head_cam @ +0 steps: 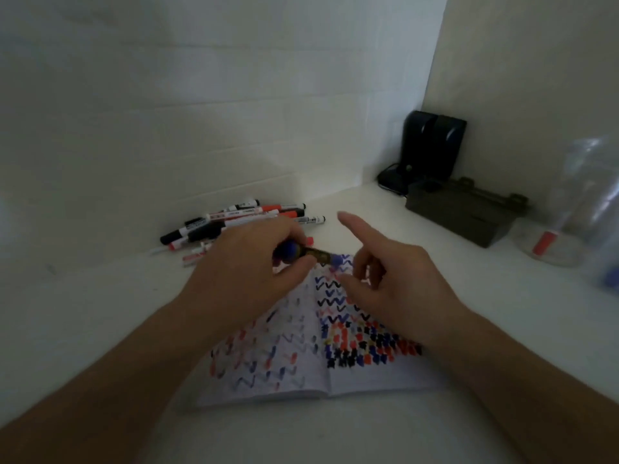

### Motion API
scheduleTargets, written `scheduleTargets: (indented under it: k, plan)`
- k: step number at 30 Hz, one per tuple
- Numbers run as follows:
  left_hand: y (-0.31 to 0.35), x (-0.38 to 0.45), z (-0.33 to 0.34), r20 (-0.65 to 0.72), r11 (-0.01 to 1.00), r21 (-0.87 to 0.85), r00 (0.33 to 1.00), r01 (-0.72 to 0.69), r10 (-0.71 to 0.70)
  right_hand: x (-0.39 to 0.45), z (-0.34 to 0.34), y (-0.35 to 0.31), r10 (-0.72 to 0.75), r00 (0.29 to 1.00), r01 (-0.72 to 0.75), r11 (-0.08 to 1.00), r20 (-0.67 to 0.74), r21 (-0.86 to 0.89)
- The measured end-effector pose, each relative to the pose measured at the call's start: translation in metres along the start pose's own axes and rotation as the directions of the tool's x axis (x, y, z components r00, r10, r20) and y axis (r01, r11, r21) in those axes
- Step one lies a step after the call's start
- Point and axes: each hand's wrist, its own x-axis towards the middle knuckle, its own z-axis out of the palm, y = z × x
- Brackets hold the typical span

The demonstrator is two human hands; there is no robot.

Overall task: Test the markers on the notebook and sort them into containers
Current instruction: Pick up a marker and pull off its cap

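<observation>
An open notebook lies on the white table, its pages covered in red, blue and black zigzag marks. My left hand grips a blue marker over the top of the page, its tip end pointing right. My right hand hovers just right of the marker's tip, index finger stretched out, the other fingers loosely curled, holding nothing that I can see. A pile of several markers with black and red caps lies behind my left hand by the wall.
A clear container with a red marker inside stands at the right. A second clear container is blurred at the right edge. A dark box and a black device sit in the back right corner.
</observation>
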Motion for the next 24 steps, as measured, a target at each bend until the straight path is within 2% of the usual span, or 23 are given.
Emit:
scheduleTargets:
  k: [2,3,5,7,9,10,14,17,19,22,24]
  plan:
    - [0.020,-0.005,0.004,-0.034,0.984,-0.120,0.991,-0.130,0.127,0.001,0.003,-0.003,-0.126,0.991,0.125,0.991,-0.035,-0.043]
    - [0.027,-0.009,0.008,-0.037,0.972,-0.162,0.985,-0.170,0.166,-0.001,0.004,-0.004,-0.138,0.988,0.137,0.990,-0.069,-0.019]
    - [0.033,-0.013,0.015,0.005,0.959,-0.258,0.993,-0.116,0.121,-0.005,0.001,-0.007,0.039,0.995,-0.020,0.983,-0.097,0.184]
    - [0.035,-0.012,0.021,0.101,0.957,-0.291,0.994,-0.001,0.032,-0.008,-0.005,-0.012,0.197,0.980,-0.154,0.856,-0.034,0.494]
    - [0.033,-0.010,0.027,0.211,0.974,-0.221,0.977,0.041,0.006,-0.007,-0.009,-0.016,0.212,0.976,-0.181,0.663,0.049,0.726]
    - [0.032,-0.010,0.030,0.245,0.982,-0.190,0.969,0.025,0.023,-0.006,-0.010,-0.015,0.207,0.975,-0.188,0.594,0.076,0.782]
    - [0.036,-0.016,0.039,0.306,0.984,-0.178,0.948,-0.029,0.083,-0.006,-0.006,-0.008,0.180,0.976,-0.207,0.576,0.124,0.791]
    - [0.042,-0.022,0.042,0.276,0.972,-0.226,0.953,-0.063,0.126,-0.006,-0.006,-0.009,0.145,0.969,-0.244,0.402,0.202,0.883]
    - [0.043,-0.021,0.039,0.266,0.959,-0.282,0.958,-0.031,0.109,-0.006,-0.008,-0.010,0.118,0.970,-0.242,0.324,0.214,0.915]
    - [0.040,-0.017,0.033,0.338,0.935,-0.351,0.939,0.057,0.070,-0.007,-0.010,-0.009,0.098,0.975,-0.222,0.378,0.200,0.899]
    - [0.036,-0.017,0.031,0.393,0.941,-0.326,0.918,0.089,0.049,-0.007,-0.013,-0.005,0.088,0.974,-0.227,0.409,0.210,0.884]
